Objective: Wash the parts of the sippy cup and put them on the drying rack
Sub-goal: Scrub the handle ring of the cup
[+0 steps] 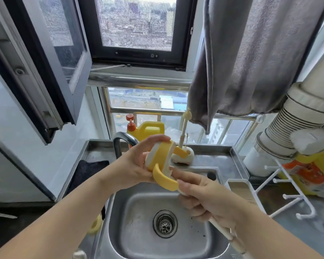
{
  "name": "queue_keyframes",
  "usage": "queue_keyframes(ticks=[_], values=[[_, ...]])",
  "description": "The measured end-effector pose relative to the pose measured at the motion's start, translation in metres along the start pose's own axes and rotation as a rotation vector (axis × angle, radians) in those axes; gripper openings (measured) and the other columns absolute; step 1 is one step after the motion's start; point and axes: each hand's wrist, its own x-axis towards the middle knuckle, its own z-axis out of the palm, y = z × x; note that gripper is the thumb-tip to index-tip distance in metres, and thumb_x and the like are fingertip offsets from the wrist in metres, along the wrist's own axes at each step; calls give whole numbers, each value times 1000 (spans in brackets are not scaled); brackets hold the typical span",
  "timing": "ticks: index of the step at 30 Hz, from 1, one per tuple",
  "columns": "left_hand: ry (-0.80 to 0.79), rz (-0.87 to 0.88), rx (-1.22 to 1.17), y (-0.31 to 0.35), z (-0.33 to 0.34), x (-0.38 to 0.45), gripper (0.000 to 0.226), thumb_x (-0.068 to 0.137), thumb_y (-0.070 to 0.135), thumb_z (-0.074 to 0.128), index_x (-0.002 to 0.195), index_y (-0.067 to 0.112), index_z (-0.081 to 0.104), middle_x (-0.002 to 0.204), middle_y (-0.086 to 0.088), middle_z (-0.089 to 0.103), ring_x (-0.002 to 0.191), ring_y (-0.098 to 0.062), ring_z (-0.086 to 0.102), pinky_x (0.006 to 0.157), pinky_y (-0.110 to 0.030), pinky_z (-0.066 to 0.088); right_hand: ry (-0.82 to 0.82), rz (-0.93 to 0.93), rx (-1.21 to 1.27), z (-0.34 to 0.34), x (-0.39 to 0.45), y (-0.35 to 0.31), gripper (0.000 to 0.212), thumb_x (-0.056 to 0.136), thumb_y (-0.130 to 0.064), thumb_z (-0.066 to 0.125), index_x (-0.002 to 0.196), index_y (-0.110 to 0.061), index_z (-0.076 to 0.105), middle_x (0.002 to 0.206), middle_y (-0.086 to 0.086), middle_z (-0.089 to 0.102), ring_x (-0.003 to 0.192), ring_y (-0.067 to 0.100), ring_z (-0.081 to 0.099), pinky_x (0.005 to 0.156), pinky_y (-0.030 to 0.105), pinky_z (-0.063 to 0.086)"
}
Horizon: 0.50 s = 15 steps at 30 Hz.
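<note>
Steel counter (213,161) under a window, grey towel (251,62) hanging upper right. Steel sink (138,230), lower centre, drain strainer inside. Above it, centre frame: left hand (137,165) grips yellow sippy cup lid (161,161); right hand (208,199) fingers clenched round a brush handle (230,238). White drying rack (288,193) at right; yellow detergent jug (150,129) behind faucet (120,143)

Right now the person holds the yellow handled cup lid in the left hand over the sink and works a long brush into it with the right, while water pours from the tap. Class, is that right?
One detail is wrong: no water pours from the tap, as the head view shows. The rest stands: the left hand holds the yellow handled lid over the sink, and the right hand works the long brush into it.
</note>
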Motion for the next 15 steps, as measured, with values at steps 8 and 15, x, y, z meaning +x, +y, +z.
queue_keyframes(ticks=[8,15], values=[[30,-34,22,2,16,14,72,57,12,90,117,36,59,118,9,58,97,-18,62,80,-34,54,324,-254,-843,-24,-2,-8,67,98,-20,38,99,-87,31,86,3,67,69,24,59,63,35,49],[43,18,25,5,36,24,77,60,-11,73,112,43,60,112,21,59,101,-6,61,79,-24,52,-214,119,276,-43,-24,-17,30,98,-31,45,99,-51,68,52,-9,21,37,1,18,32,9,16]])
